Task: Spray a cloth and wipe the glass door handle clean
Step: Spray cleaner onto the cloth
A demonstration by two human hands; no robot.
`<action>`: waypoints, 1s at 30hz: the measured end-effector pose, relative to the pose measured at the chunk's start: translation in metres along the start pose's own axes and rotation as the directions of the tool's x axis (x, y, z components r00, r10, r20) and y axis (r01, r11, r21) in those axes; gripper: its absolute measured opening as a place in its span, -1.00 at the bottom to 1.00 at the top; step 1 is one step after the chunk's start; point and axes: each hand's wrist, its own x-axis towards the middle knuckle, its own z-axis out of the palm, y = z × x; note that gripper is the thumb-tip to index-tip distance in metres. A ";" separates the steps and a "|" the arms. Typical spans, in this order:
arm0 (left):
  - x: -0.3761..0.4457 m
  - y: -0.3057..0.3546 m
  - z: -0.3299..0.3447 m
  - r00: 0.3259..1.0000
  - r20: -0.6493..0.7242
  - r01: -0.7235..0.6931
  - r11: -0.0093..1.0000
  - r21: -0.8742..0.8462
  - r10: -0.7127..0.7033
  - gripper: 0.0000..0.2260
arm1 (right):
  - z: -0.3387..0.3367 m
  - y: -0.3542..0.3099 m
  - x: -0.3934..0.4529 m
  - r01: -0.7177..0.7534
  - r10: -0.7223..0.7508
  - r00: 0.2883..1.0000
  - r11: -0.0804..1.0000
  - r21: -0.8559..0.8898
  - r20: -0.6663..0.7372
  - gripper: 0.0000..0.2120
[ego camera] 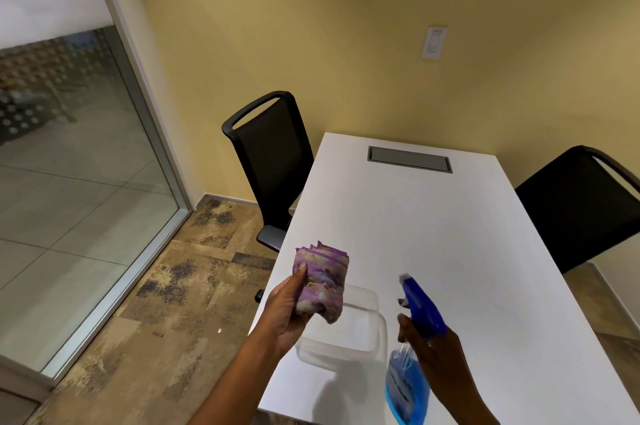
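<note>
1. Right hand (431, 348) grips the sprayer (412, 348) at lower right, nozzle toward the cloth (322, 280).
2. Left hand (289, 312) clutches the folded cloth over the table (450, 234), lower centre.
3. Soft, light; keep it bunched.

The person is reaching both bare forearms forward, the left hand (287, 306) raised with its palm turned inward and its fingers (300, 274) and thumb closing around a bundle, while the right hand (431, 341) is gripping lower and to the right, index finger curling forward.
</note>
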 end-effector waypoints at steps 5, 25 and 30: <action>0.007 -0.006 0.002 0.999 -0.002 0.033 0.999 -0.042 -0.033 -0.59 | -0.021 0.021 0.010 -0.081 0.089 0.993 0.992 0.098 -0.077 -0.25; 0.007 -0.023 0.007 0.997 -0.046 0.064 0.998 0.003 -0.064 -0.56 | -0.019 0.086 0.031 -0.270 0.306 0.927 0.946 0.179 -0.217 -0.62; 0.003 -0.026 0.009 0.996 -0.059 0.060 0.998 -0.010 -0.060 -0.60 | -0.017 0.091 0.039 -0.312 0.333 0.923 0.941 0.130 -0.194 -0.59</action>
